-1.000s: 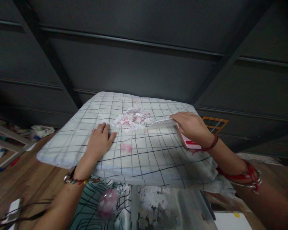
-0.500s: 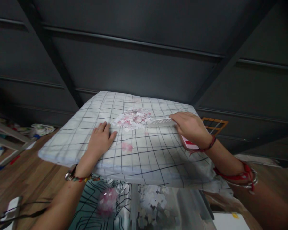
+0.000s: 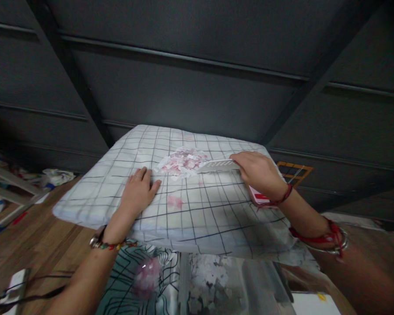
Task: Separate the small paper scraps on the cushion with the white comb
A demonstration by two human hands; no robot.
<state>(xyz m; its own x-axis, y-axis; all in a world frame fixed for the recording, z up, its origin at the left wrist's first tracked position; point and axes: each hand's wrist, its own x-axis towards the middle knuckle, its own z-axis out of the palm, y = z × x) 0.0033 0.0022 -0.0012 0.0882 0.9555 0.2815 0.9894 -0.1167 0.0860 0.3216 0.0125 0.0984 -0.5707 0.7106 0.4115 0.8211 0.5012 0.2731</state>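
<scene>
My right hand [image 3: 258, 173] grips one end of a flat white slotted piece [image 3: 218, 165], perhaps plastic; its exact kind I cannot tell. The far end of this piece meets the right side of a heap of white and pink paper-like scraps [image 3: 184, 161]. The heap lies on a padded surface under a white checked cloth [image 3: 213, 214]. Just left of the heap, my left hand [image 3: 138, 188] rests flat on the cloth, fingers stretched and thumb apart, holding nothing. Partly hidden below my right wrist is a pink and red flat object [image 3: 259, 197].
Below the front edge stands a clear bin [image 3: 249, 280] with pale scraps in it. Beside it, a pink clear bundle [image 3: 147, 275] lies on green patterned fabric [image 3: 118, 271]. A dark panelled wall [image 3: 184, 96] rises behind. A white power strip [image 3: 16, 284] is on the floor.
My right hand has shifted slightly left, bringing the white slotted piece further against the scraps. My left hand stays nearly in place.
</scene>
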